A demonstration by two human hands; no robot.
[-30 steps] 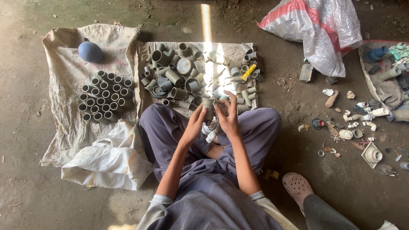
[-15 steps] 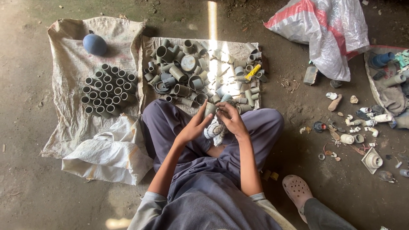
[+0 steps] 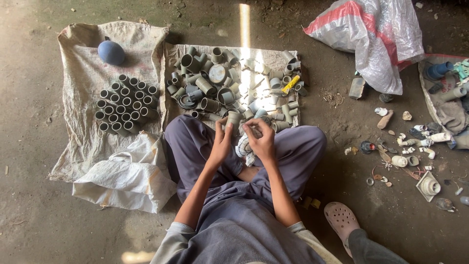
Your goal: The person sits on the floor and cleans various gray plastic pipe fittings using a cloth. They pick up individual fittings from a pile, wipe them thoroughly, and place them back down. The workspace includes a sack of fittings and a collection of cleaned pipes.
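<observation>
I sit cross-legged on the floor. My left hand (image 3: 223,142) grips a short grey pipe fitting (image 3: 234,120) upright above my lap. My right hand (image 3: 259,136) is beside it, fingers pinched on a checked white cloth (image 3: 245,148) that hangs down between my knees. Just beyond my hands lies a loose heap of grey pipe fittings (image 3: 215,83) on a sack, with one yellow fitting (image 3: 290,83) among them.
To the left, a second sack (image 3: 78,78) carries a tidy cluster of upright grey fittings (image 3: 124,103) and a blue ball-shaped object (image 3: 111,52). A folded white bag (image 3: 124,176) lies by my left knee. Scattered small parts (image 3: 410,146), a plastic sack (image 3: 376,34) and another person's clog (image 3: 342,217) are right.
My hands shifted slightly over my lap. The fitting now stands upright in my left hand, and my right hand has come off it onto the cloth.
</observation>
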